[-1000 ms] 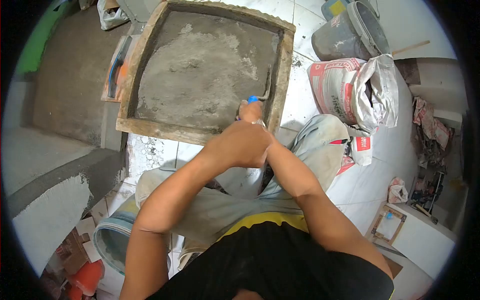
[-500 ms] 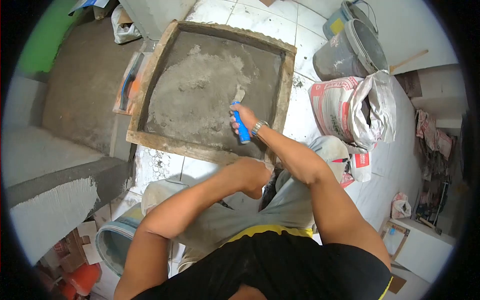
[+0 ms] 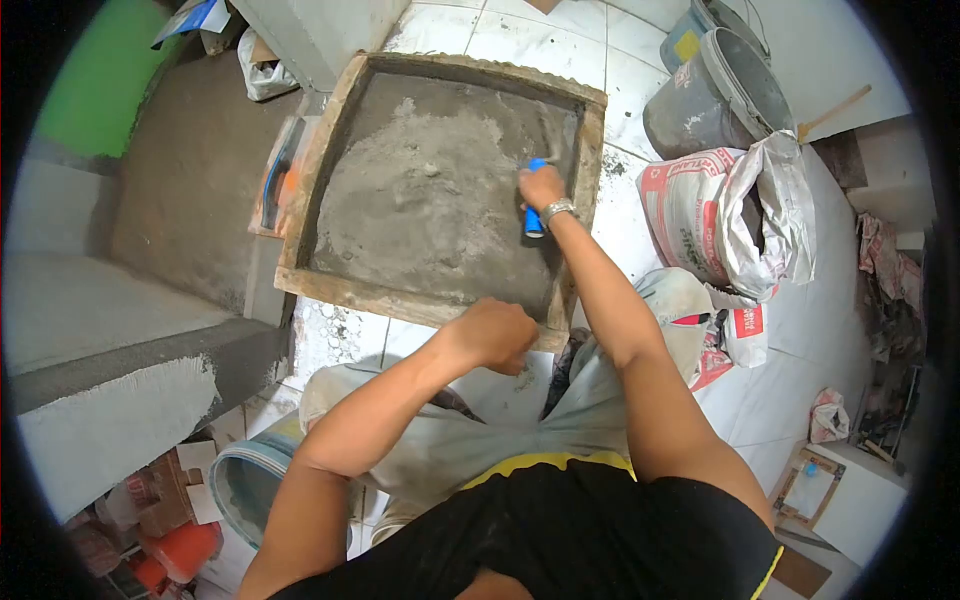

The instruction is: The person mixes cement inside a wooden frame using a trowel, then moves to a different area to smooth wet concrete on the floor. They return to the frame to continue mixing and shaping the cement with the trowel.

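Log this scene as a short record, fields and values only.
Right hand: right hand gripping a blue handle
Left hand: left hand curled by the frame's near edge; contents hidden
Frame: wooden frame, upper right of the left hand
Fill: gray mortar-like material, surface uneven
Left of frame: blue-handled float
Right of frame: open red-and-white sack, gray bucket
Floor: white tiles
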`<state>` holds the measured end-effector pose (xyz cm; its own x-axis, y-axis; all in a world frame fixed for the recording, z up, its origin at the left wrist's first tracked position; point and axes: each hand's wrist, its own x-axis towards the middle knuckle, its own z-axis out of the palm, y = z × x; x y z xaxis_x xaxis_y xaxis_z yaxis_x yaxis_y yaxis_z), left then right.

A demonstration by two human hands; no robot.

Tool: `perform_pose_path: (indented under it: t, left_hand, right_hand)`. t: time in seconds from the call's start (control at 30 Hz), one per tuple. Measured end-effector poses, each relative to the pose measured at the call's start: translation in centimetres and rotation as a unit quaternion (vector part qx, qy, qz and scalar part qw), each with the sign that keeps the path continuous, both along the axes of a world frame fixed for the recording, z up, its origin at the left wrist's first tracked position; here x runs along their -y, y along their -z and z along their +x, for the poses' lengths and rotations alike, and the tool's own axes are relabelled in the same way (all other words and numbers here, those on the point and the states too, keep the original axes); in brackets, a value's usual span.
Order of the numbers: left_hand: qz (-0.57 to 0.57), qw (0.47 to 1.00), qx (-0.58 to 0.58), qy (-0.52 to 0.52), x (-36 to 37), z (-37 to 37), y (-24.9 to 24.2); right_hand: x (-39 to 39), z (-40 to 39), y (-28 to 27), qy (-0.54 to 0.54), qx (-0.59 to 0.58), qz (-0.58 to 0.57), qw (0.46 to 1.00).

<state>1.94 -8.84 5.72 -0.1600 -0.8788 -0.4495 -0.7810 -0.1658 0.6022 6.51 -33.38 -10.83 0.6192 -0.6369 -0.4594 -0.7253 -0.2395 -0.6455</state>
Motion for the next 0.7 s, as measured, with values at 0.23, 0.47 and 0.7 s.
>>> perform_pose_path:
  t: [0.23,0.47,0.7]
  left_hand:
    - [-0.020,1.000,0.012,0.018,0.6,-0.4,0.2]
    - [-0.053,0.997,0.048,0.008,0.2,0.3,-0.3]
    - [-0.068,0.996,0.042,0.028,0.1,-0.3,-0.7]
  right_hand:
    - [-4.7,-0.5,0.8,-0.016,-0.031,-0.045,0.998]
    - [-1.2,2.2,0.2,0.061,0.019,0.025,0.998]
    - [-3.5,4.4,0.3,-0.189,-0.073,-0.113,0.973]
